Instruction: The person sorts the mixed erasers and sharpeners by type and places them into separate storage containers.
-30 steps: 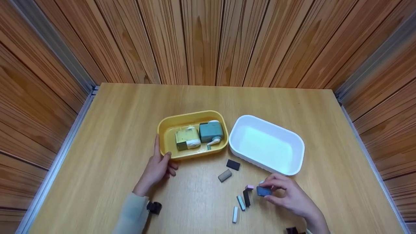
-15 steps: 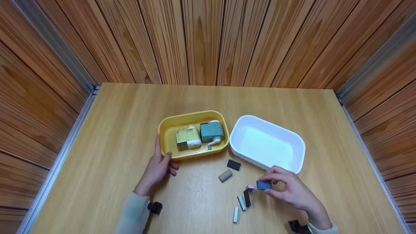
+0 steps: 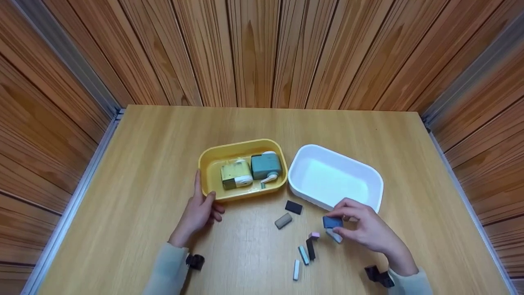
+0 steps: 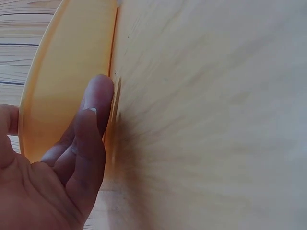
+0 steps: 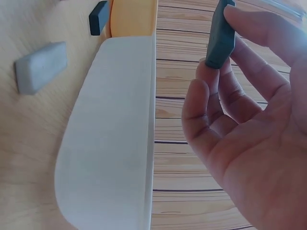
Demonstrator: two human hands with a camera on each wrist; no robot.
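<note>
Blue block (pinched, raised); rounded yellow tray sits upright.

It looks like a boxed-in work booth here: plank-patterned panels rise around three sides of a wood-grain table, grey posts standing at the far corners.

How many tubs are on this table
2: the yellow tub, touched by the left hand, and the white tub on its right, partly behind the right hand.

The yellow tray and white tray look like glossy plastic, the blue block matt, the table smooth wood.
</note>
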